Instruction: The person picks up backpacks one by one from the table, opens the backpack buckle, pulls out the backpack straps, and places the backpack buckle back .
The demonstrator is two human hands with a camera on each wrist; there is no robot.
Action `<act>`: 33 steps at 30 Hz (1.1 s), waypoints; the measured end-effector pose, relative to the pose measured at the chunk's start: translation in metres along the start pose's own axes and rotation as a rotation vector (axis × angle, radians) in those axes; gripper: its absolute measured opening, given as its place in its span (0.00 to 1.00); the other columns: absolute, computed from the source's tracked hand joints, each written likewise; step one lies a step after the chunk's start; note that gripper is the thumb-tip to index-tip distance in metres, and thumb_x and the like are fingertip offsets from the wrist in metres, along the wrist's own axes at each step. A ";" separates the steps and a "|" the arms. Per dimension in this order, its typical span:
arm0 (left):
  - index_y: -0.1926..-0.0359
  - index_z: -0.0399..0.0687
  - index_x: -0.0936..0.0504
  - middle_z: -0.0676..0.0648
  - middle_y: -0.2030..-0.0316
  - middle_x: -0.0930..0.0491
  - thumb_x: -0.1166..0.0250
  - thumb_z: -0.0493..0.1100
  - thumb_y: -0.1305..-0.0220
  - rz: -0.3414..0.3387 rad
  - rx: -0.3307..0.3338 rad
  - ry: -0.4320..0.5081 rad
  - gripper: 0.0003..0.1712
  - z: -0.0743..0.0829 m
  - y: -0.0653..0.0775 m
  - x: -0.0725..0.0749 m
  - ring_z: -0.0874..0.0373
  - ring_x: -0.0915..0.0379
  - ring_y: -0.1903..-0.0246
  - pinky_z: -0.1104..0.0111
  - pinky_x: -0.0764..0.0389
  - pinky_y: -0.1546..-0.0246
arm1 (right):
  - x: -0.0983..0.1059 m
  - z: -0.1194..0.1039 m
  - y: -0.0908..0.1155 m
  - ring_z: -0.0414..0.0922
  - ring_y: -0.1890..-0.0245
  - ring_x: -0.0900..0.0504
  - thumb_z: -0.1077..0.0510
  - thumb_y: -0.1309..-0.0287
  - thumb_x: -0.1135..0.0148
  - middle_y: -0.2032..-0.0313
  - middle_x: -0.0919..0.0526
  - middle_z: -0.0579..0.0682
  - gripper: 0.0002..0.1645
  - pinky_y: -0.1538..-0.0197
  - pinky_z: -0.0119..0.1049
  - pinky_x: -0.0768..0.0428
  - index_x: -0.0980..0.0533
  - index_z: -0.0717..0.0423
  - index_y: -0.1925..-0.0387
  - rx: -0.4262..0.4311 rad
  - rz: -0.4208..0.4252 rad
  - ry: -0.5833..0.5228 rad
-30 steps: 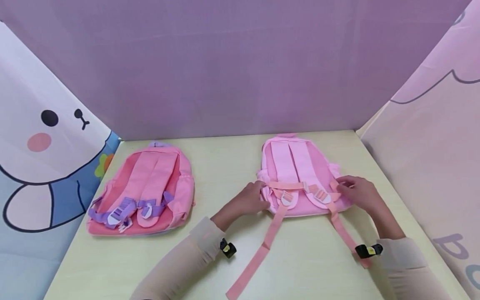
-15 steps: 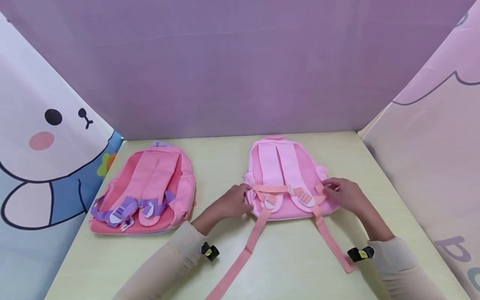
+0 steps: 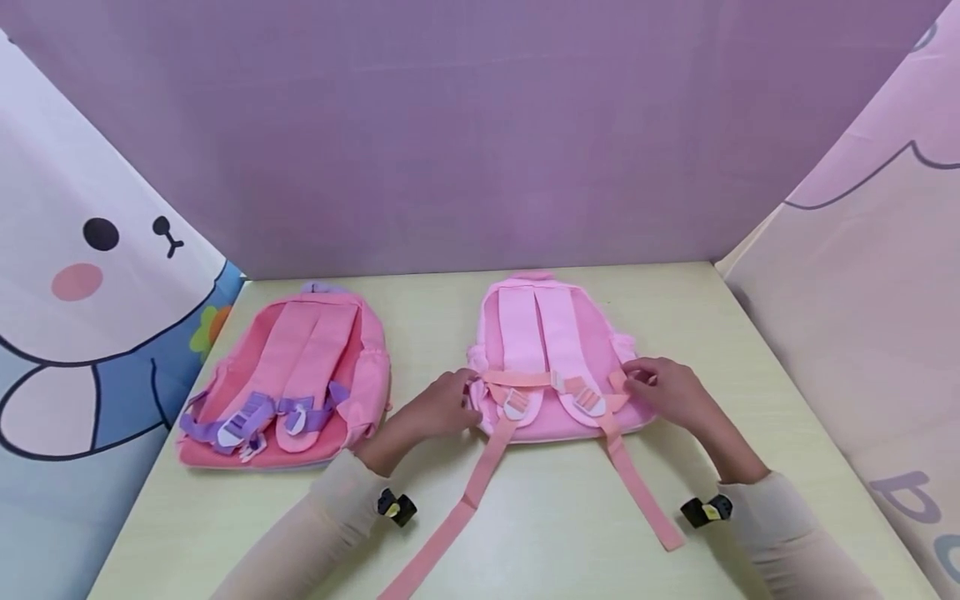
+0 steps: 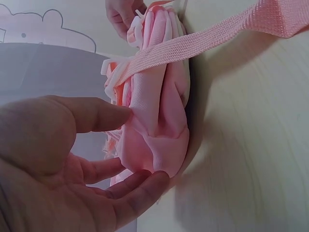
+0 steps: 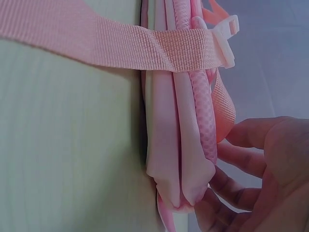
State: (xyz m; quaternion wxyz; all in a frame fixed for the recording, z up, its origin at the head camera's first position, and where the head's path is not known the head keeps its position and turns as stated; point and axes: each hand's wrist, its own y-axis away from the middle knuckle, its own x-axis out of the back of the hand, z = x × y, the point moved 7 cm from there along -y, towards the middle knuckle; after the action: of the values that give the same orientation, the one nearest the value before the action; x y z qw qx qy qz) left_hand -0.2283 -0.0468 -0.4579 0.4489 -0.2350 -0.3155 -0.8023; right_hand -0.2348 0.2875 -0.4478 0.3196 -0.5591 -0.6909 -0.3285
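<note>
1. The light pink backpack (image 3: 558,333) lies on the tabletop (image 3: 570,525), with its shoulder straps facing up.
2. The left hand (image 3: 442,404) is at the left side of the light pink backpack. Its thumb and fingers (image 4: 140,195) are bent around that side, holding it.
3. The right hand (image 3: 667,387) is at the right side of the light pink backpack. Its fingers (image 5: 236,191) are curled and grip the edge there.
4. Two long orange straps (image 3: 486,467) come off the near end of the light pink backpack, spread apart toward the person.
5. A short orange band (image 3: 521,379) goes across the light pink backpack, just above a white buckle (image 3: 516,404).
6. A pink and purple backpack (image 3: 300,367) is to the left of the light pink backpack, not touching it.
7. A purple wall (image 3: 487,142) stands behind the light pink backpack.
</note>
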 end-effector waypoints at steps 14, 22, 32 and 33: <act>0.29 0.35 0.35 0.35 0.44 0.25 0.33 0.37 0.41 0.024 0.065 -0.001 0.39 -0.015 0.023 0.019 0.50 0.28 0.55 0.63 0.21 0.60 | -0.018 -0.027 -0.003 0.47 0.64 0.24 0.56 0.34 0.36 0.65 0.17 0.51 0.19 0.64 0.36 0.26 0.18 0.58 0.45 0.044 -0.034 0.005; 0.28 0.37 0.36 0.35 0.43 0.26 0.33 0.38 0.40 0.025 0.102 -0.056 0.40 -0.022 0.030 0.026 0.50 0.29 0.56 0.63 0.22 0.60 | -0.025 -0.036 -0.003 0.46 0.66 0.26 0.56 0.34 0.36 0.67 0.20 0.50 0.19 0.66 0.36 0.27 0.18 0.57 0.44 0.044 -0.072 -0.006; 0.27 0.43 0.35 0.36 0.38 0.29 0.37 0.46 0.31 0.062 0.116 -0.103 0.35 -0.015 0.033 0.042 0.48 0.27 0.48 0.54 0.19 0.48 | -0.011 -0.041 -0.005 0.44 0.68 0.24 0.56 0.34 0.38 0.68 0.17 0.50 0.18 0.67 0.36 0.26 0.17 0.57 0.47 0.085 -0.057 0.043; 0.27 0.43 0.35 0.36 0.38 0.29 0.38 0.46 0.30 0.072 0.107 -0.097 0.34 -0.012 0.034 0.045 0.48 0.27 0.48 0.53 0.19 0.47 | -0.009 -0.043 -0.005 0.44 0.69 0.24 0.56 0.34 0.38 0.68 0.17 0.50 0.17 0.67 0.36 0.26 0.17 0.58 0.47 0.093 -0.050 0.045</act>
State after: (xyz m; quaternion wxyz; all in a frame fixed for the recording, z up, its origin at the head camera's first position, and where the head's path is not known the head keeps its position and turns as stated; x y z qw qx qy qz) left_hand -0.2222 -0.0948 -0.4269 0.4735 -0.2606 -0.3708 -0.7552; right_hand -0.2354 0.2468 -0.4313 0.3525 -0.5185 -0.7118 -0.3165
